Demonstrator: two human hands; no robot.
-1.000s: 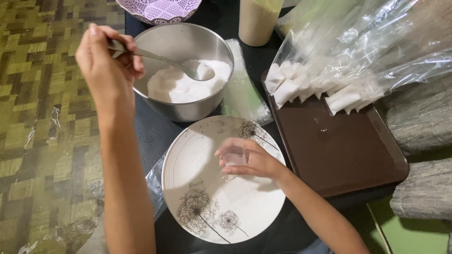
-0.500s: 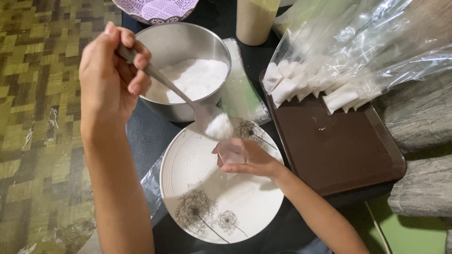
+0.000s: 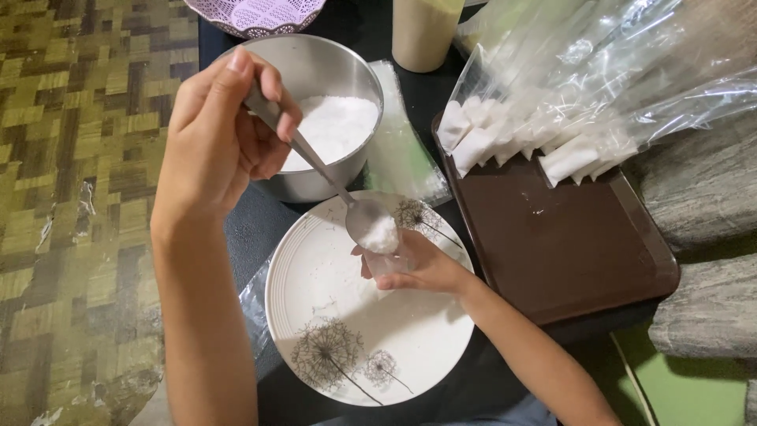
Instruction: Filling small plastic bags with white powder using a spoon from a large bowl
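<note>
Spoon of white powder, pinched in left hand, now over right hand's clutched bag.

Spoon: polished metal, glossy. Bowl: brushed steel, dull sheen; holds white granular powder. Plate: glazed ceramic, smooth, ribbed rim. Tray: brown plastic, satin. Bags: clear, crinkled, glossy plastic film. Basket: lilac perforated plastic.
</note>
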